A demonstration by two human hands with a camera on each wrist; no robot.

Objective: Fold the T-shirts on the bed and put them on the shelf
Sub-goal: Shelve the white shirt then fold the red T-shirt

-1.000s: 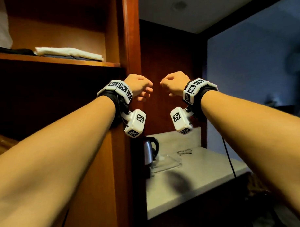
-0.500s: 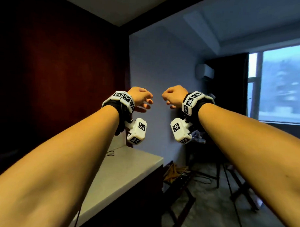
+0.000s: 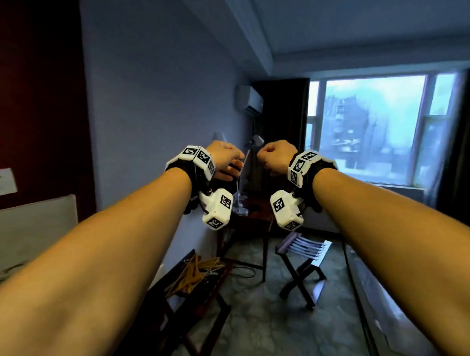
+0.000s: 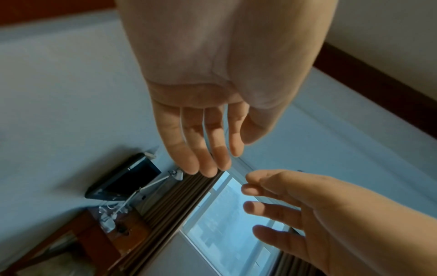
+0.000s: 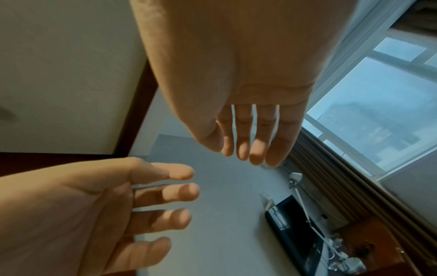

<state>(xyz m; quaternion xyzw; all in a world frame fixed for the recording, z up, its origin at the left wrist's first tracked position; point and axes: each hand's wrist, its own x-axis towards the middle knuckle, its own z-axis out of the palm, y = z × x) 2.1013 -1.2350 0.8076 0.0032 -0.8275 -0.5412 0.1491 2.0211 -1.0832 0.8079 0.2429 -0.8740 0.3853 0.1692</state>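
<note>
No T-shirt, bed or shelf shows in any view at this moment. Both arms stretch forward at chest height in the head view, hands close together and apart from everything. My left hand [image 3: 225,162] has loosely curled fingers and holds nothing. My right hand [image 3: 277,156] is likewise loosely curled and empty. The left wrist view shows the left hand's fingers [image 4: 203,142] hanging relaxed, with the right hand [image 4: 295,205] beside them. In the right wrist view the right hand's fingers [image 5: 248,134] hang relaxed too, and the left hand [image 5: 141,201] is spread loosely.
A white counter [image 3: 30,233] lies at the left. Ahead stand a dark rack with yellow hangers [image 3: 194,272], a small wooden table [image 3: 245,206] with a desk lamp, and a folding stool [image 3: 303,258]. A window [image 3: 373,130] with dark curtains fills the far right wall.
The view has swung right, from the wooden shelf with folded shirts, past the counter, to the window side. Both hands stayed raised, close together and empty.
</note>
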